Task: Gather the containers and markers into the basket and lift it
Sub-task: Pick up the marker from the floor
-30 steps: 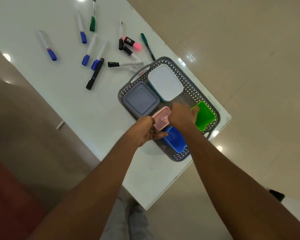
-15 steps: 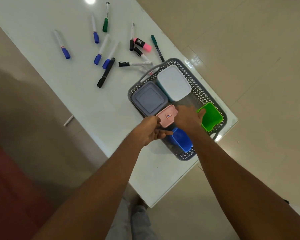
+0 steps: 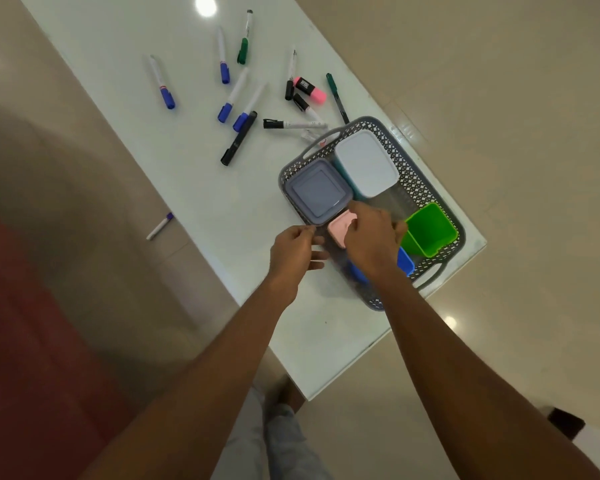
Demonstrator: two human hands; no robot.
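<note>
Basket [image 3: 414, 168]: grey lattice, on the white counter [image 3: 174, 174] at its near right corner.
Inside the basket: grey-lidded container [image 3: 317, 190], white-lidded container [image 3: 366, 161], green bin [image 3: 430, 230], blue bin [image 3: 405, 261], pink container [image 3: 340, 228].
Right hand [image 3: 373, 233]: over the basket's middle, fingers curled down on the pink container; whether it grips cannot be told.
Left hand [image 3: 297, 251]: at the basket's near wall, fingers loosely curled, holding nothing visible.
Markers [image 3: 236, 95]: scattered on the counter beyond the basket, with a pink highlighter [image 3: 310, 90].
Floor: one marker [image 3: 159, 226] lies left of the counter.
</note>
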